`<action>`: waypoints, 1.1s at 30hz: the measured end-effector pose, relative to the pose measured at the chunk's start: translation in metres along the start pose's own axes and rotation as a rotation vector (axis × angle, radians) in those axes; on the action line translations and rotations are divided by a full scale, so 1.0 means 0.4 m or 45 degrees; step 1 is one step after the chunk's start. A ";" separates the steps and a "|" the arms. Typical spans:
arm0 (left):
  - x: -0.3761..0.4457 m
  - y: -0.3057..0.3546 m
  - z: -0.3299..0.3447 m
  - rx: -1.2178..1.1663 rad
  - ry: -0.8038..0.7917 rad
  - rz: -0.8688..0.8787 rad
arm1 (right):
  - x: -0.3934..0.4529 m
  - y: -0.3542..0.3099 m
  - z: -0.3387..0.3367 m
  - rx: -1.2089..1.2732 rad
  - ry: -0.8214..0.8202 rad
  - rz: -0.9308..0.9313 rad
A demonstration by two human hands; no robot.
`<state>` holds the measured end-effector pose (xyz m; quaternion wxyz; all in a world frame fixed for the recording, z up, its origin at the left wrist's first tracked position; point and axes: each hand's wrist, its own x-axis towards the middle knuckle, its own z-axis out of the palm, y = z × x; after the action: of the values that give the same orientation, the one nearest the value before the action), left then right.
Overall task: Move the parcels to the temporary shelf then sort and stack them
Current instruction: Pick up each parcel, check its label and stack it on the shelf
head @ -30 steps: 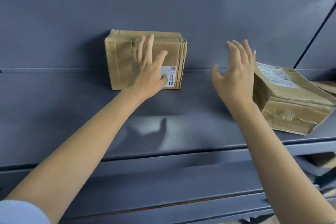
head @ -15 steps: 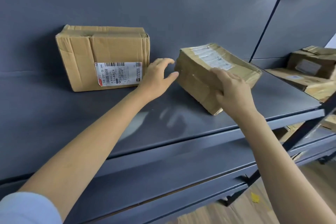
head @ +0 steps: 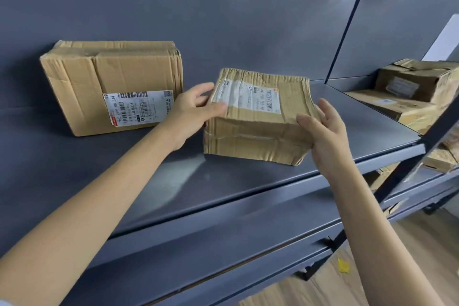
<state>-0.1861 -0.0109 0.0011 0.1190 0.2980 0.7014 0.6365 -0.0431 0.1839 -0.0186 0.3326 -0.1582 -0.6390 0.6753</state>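
A crumpled cardboard parcel (head: 258, 117) with a white label on top sits on the grey shelf (head: 173, 181), its near right corner close to the shelf's front edge. My left hand (head: 192, 109) grips its left top corner, thumb over the top. My right hand (head: 325, 131) holds its right near corner with fingers curled round the side. A bigger cardboard parcel (head: 111, 84) with a barcode label stands on its side against the back panel, to the left, apart from both hands.
On the neighbouring shelf bay at the right lie two more stacked parcels (head: 409, 92). A dark upright post (head: 342, 40) divides the bays. Lower shelves run below, with wooden floor (head: 347, 268) at bottom right.
The small parcel has been turned square to me and slid left toward the bigger parcel. My left hand went from open beside it to gripping its left corner.
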 end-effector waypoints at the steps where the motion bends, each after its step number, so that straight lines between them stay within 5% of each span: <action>1: -0.008 -0.004 -0.004 -0.024 0.011 0.006 | 0.010 -0.003 -0.013 0.034 -0.083 0.039; 5: -0.030 -0.006 -0.010 -0.109 0.067 0.098 | 0.037 -0.001 -0.027 -0.051 -0.306 -0.187; 9: -0.043 -0.017 -0.027 -0.120 0.166 0.215 | 0.032 0.021 -0.007 -0.037 -0.234 -0.281; 16: -0.054 -0.061 -0.022 0.378 0.264 0.185 | 0.025 0.070 0.051 -0.300 -0.031 -0.328; 23: -0.048 -0.056 -0.023 0.333 0.108 0.258 | 0.068 0.089 0.084 -0.250 -0.169 -0.242; 33: 0.019 -0.044 -0.003 0.310 0.153 0.292 | 0.127 0.107 0.106 -0.192 -0.026 -0.312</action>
<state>-0.1974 -0.0078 -0.0142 -0.0334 0.3497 0.7407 0.5727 -0.1176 0.1864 -0.0435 0.3931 -0.0967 -0.7059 0.5812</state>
